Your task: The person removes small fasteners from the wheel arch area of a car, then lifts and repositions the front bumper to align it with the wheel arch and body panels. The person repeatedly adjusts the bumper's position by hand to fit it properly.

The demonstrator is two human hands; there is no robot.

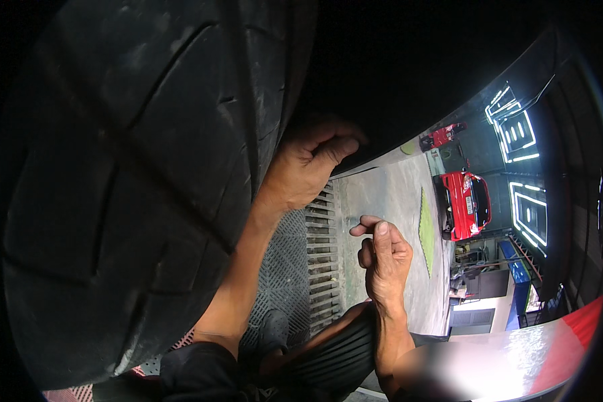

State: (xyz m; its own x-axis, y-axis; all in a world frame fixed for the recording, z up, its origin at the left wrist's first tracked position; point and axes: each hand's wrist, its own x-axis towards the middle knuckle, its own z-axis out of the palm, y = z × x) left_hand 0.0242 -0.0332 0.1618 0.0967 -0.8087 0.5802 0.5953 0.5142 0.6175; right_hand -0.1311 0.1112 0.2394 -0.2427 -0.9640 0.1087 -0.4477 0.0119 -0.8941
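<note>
While pressed close beside a large black tyre (127, 194), left hand (308, 164) curled, fingertips hooked under a dark body edge (382, 134) just right of the tread. Right hand (385, 258) lower, fingers pinched together; whether holding anything, cannot tell. Below, a metal drain grate (323, 261) in concrete floor; beyond, a red vehicle (463, 204).

- Tyre (134, 181): matt black rubber, grooved tread, dusty.
- Floor grating (321, 261): dull ribbed metal.
- Concrete floor (388, 201): grey, rough, faintly shiny.
- Red car (463, 204), far right: glossy paint.
</note>
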